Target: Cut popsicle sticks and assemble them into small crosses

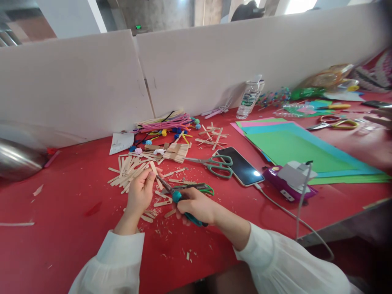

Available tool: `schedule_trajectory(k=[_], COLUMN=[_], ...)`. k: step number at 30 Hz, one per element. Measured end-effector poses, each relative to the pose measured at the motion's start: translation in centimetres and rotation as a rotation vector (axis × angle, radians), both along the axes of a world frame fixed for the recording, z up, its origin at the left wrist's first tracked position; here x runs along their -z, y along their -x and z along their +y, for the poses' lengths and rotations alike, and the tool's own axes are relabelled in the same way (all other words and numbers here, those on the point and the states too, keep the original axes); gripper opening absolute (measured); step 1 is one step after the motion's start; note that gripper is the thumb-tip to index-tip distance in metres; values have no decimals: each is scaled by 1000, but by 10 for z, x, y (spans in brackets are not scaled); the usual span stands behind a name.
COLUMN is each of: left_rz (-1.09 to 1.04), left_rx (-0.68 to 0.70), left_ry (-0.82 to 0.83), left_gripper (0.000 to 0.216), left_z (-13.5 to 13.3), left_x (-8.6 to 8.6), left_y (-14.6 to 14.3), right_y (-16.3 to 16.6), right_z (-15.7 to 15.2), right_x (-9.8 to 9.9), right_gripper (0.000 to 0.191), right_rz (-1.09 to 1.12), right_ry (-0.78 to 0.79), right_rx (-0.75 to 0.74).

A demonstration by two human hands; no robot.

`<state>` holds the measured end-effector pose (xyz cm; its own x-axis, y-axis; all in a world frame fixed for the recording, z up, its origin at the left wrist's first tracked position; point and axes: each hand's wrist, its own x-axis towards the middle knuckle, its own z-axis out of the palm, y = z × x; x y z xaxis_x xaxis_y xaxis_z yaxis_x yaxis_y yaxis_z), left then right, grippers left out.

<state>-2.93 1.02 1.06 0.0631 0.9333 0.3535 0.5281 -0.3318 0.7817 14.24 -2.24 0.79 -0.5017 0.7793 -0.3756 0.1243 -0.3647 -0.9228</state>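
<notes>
My left hand is closed around a wooden craft stick, pinching it between thumb and fingers. My right hand grips a teal-handled cutter whose dark blade points up-left and meets the stick. A heap of loose wooden sticks lies just beyond my left hand. Cut pieces and splinters are scattered on the red table under both hands. Both wrists wear white sleeves.
Green-handled scissors, a phone with a cable and a purple device lie to the right. Coloured paper sheets, pipe cleaners, a water bottle and white dividers stand behind. Another person's hand shows far right.
</notes>
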Motion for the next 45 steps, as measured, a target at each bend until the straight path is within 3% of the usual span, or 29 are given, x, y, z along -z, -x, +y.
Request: schedule_trajectory(k=[12,16,19,24,28,35,45], left_rz=[27,-54,-90,21,164,474,518], left_rx=[-15,-7,-43,-114,-50,53,-153], left_ry=[-37,-12,-43,-81,-71,-129,-385], left_gripper=[31,29,24,16,13,19,18], left_z=[1,0,-1,-2,0,1,2], left_x=[4,1,-2,-9,-14,-12,5], left_y=[-1,-2,-2,3,11,13,-2], right_y=[1,2,1,-2,-4,-4,0], right_z=[-1,-4,-8,-11,-10,-10,-9], right_x=[0,-2,-3,-7,-9,-7,-8], right_gripper=[5,3,4,15,20,21,19], right_rz=[-71,-152,-359,-846,-1042,-1168,-1218], right_ry=[-1,-206,-446,-709,-821,-879,-837], right_rx=[-1,45,91,105,69,58,81])
